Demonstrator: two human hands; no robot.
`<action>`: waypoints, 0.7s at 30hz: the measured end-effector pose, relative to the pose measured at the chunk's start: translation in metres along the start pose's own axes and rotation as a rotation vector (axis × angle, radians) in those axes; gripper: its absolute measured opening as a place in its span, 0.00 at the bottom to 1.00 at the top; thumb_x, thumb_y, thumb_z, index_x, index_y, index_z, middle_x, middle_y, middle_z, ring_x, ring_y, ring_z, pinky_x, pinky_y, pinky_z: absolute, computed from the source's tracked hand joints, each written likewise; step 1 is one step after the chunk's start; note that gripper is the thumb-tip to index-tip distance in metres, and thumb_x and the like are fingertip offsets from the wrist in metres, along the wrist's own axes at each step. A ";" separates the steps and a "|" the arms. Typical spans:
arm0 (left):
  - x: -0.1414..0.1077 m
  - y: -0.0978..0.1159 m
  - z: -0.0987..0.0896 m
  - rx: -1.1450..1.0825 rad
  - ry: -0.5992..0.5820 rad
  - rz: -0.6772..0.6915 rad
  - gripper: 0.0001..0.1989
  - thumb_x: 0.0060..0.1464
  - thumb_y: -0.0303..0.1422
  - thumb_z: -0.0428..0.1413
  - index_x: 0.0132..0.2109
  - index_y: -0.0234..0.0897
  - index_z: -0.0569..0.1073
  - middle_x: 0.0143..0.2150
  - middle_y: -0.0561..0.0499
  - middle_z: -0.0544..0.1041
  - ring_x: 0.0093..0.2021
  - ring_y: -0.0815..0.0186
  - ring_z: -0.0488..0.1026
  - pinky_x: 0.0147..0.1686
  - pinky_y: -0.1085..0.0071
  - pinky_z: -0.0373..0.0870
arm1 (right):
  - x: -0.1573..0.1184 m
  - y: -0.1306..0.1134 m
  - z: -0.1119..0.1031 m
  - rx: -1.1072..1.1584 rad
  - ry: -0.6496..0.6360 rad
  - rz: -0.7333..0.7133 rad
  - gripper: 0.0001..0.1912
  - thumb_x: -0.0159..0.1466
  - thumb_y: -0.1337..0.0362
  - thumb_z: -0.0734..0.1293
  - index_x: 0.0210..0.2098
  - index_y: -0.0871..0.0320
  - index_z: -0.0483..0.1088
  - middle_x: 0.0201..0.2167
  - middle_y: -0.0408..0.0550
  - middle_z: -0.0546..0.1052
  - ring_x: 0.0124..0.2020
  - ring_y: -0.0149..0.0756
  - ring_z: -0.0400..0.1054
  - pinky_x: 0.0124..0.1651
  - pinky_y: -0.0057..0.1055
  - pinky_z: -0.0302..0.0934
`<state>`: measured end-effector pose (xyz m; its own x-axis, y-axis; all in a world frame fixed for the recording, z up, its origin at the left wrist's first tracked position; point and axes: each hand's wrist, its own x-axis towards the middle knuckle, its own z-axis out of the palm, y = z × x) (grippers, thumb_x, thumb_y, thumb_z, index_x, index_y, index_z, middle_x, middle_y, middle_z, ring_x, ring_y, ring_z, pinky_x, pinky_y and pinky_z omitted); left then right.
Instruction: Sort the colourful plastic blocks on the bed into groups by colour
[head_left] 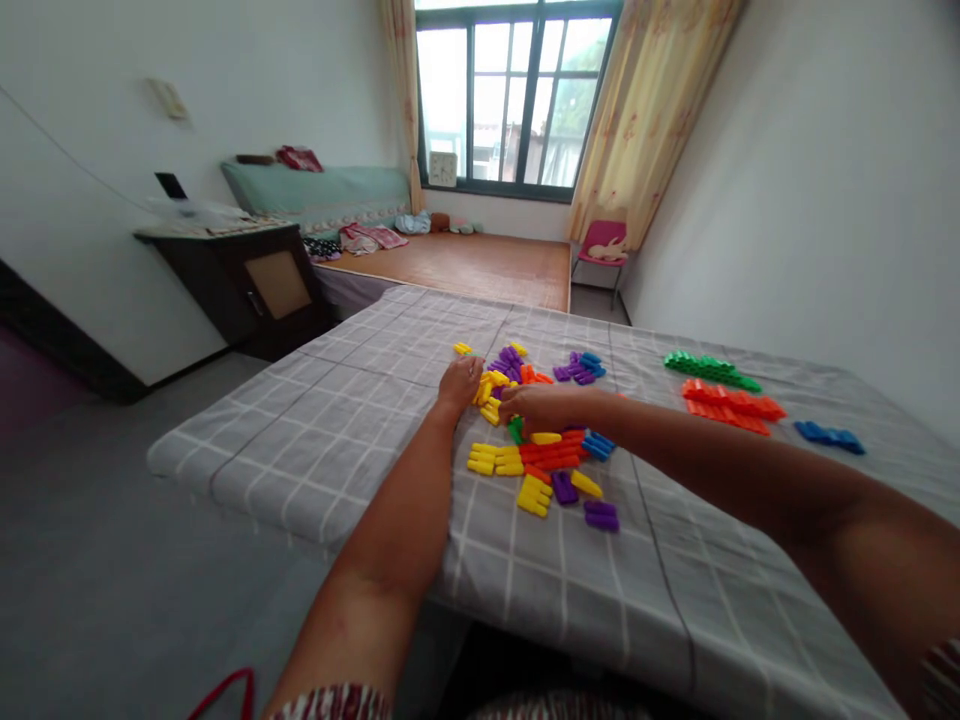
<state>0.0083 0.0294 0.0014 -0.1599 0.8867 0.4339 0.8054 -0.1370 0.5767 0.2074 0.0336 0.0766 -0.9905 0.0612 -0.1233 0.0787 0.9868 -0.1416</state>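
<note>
My left hand [459, 384] is at the left edge of a loose pile of coloured plastic building blocks, its fingers curled in. A bit of green shows beside its fingertips, but what it holds is hidden. My right hand [531, 403] reaches across the pile from the right with fingers bent down and together. Just under them is a green block [516, 430]; whether they grip it is unclear. Around the hands lie yellow blocks [495, 459], purple blocks [507, 362], orange-red blocks [553, 452] and blue blocks [598, 445], several joined in rows.
On the checked grey cloth [360, 400], a green row [712, 370], orange-red rows [731, 405] and a blue row [829, 437] lie to the right. Beyond stand a low bed [465, 262], a dark cabinet [274, 285] and a pink chair [602, 240].
</note>
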 end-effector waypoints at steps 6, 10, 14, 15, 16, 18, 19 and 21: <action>0.000 -0.004 0.002 0.013 0.008 0.022 0.16 0.63 0.34 0.43 0.36 0.36 0.75 0.40 0.43 0.77 0.43 0.61 0.72 0.46 0.66 0.66 | -0.040 0.034 -0.008 0.215 0.154 0.451 0.14 0.60 0.61 0.67 0.45 0.57 0.72 0.28 0.42 0.76 0.26 0.27 0.67 0.27 0.21 0.56; 0.001 -0.008 0.004 0.059 0.008 0.044 0.17 0.63 0.35 0.43 0.36 0.37 0.75 0.39 0.43 0.78 0.42 0.62 0.73 0.45 0.68 0.66 | -0.078 0.061 0.001 0.202 0.125 0.730 0.11 0.61 0.57 0.65 0.33 0.58 0.74 0.23 0.43 0.77 0.23 0.27 0.68 0.24 0.21 0.54; 0.002 -0.010 0.005 0.080 -0.006 0.039 0.17 0.63 0.36 0.44 0.38 0.37 0.76 0.40 0.44 0.78 0.43 0.62 0.73 0.45 0.68 0.66 | -0.105 0.083 0.010 0.279 0.071 0.886 0.17 0.62 0.52 0.64 0.28 0.59 0.74 0.21 0.44 0.77 0.22 0.30 0.68 0.23 0.23 0.55; 0.002 -0.010 0.005 0.080 -0.008 0.033 0.17 0.63 0.36 0.44 0.38 0.37 0.76 0.41 0.44 0.78 0.43 0.62 0.73 0.45 0.69 0.66 | -0.110 0.087 0.009 0.288 0.065 0.901 0.18 0.63 0.52 0.63 0.28 0.59 0.74 0.22 0.45 0.77 0.22 0.30 0.69 0.24 0.24 0.57; 0.002 -0.010 0.004 0.078 -0.012 0.028 0.17 0.63 0.36 0.44 0.39 0.37 0.76 0.41 0.45 0.78 0.44 0.62 0.73 0.46 0.69 0.66 | -0.114 0.090 0.008 0.278 0.073 0.899 0.18 0.64 0.52 0.62 0.28 0.59 0.75 0.22 0.45 0.77 0.22 0.30 0.69 0.26 0.25 0.58; 0.002 -0.011 0.004 0.080 -0.023 0.026 0.17 0.62 0.35 0.43 0.40 0.37 0.76 0.42 0.44 0.78 0.45 0.62 0.73 0.46 0.69 0.66 | -0.119 0.094 0.004 0.237 0.110 0.814 0.15 0.63 0.55 0.64 0.32 0.58 0.76 0.25 0.45 0.78 0.26 0.32 0.71 0.30 0.26 0.60; 0.002 -0.010 0.004 0.087 -0.030 0.028 0.17 0.63 0.36 0.43 0.40 0.37 0.76 0.42 0.44 0.78 0.45 0.62 0.73 0.46 0.68 0.66 | -0.120 0.095 0.002 0.226 0.125 0.732 0.12 0.61 0.56 0.66 0.35 0.58 0.77 0.29 0.45 0.79 0.29 0.32 0.71 0.32 0.26 0.61; 0.003 -0.010 0.003 0.107 -0.043 0.036 0.18 0.63 0.36 0.42 0.40 0.36 0.76 0.42 0.43 0.78 0.45 0.61 0.73 0.46 0.68 0.66 | -0.120 0.094 -0.001 0.210 0.124 0.532 0.14 0.57 0.58 0.70 0.41 0.56 0.76 0.36 0.45 0.80 0.34 0.33 0.72 0.35 0.25 0.62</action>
<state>0.0016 0.0346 -0.0055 -0.1069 0.9006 0.4213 0.8669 -0.1231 0.4830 0.3333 0.1191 0.0794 -0.8137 0.5695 -0.1166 0.5767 0.7656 -0.2852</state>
